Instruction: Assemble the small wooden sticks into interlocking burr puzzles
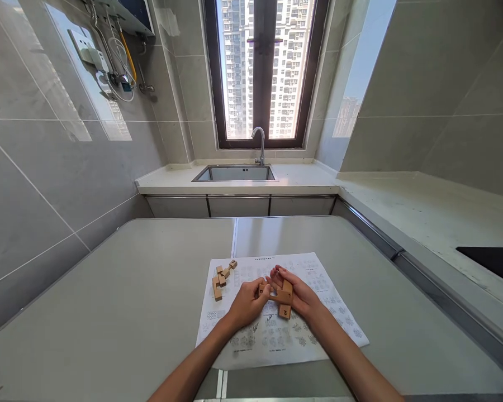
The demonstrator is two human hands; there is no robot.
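Note:
Both my hands meet over a white printed sheet (318,290) on a grey table (129,301). My right hand (298,295) cradles a cluster of joined wooden puzzle blocks (283,298), one marked with the number 2. My left hand (247,301) is closed, its fingers pinching the left end of the same cluster. Several loose wooden blocks (220,277) lie on the sheet's left part, just beyond my left hand.
Beyond the table, a white counter holds a steel sink (235,173) with a tap (260,144) under a window. The counter runs along the right side, with a dark hob (492,259) set in it. Grey tiled walls stand on both sides.

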